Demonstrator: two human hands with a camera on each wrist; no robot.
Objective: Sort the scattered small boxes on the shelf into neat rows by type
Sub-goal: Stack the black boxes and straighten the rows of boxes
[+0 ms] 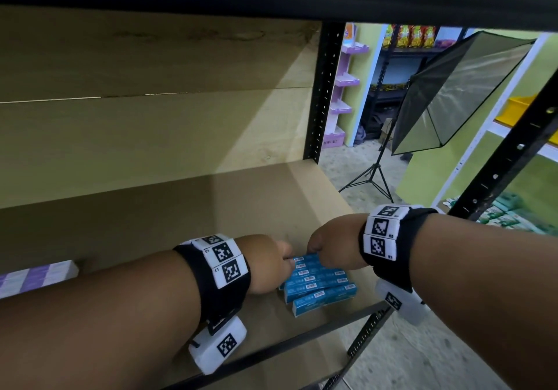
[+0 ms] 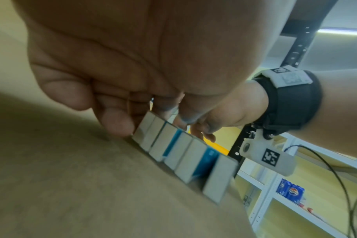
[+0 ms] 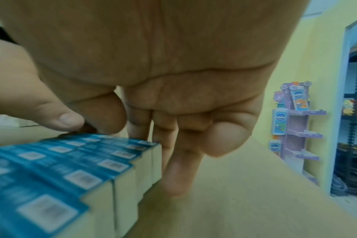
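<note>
Left hand [image 1: 268,266] and right hand [image 1: 329,247] pinch the farthest blue box [image 1: 305,260] at its ends. Best press it flush against the row, ends even, on the shelf [image 1: 241,196].

A shop: stocked snack shelves [image 1: 407,36], purple product display stand [image 3: 296,122]

I find the head view dim under the shelf, with a lit wedge falling from the right across the tan cardboard back panel [image 1: 151,124] and shade to its left. Straight black uprights bow near the edges. Both wrist views are soft: the blue small boxes with barcode labels [image 3: 51,169] smear nearest the lens, and the background stays brighter.
</note>
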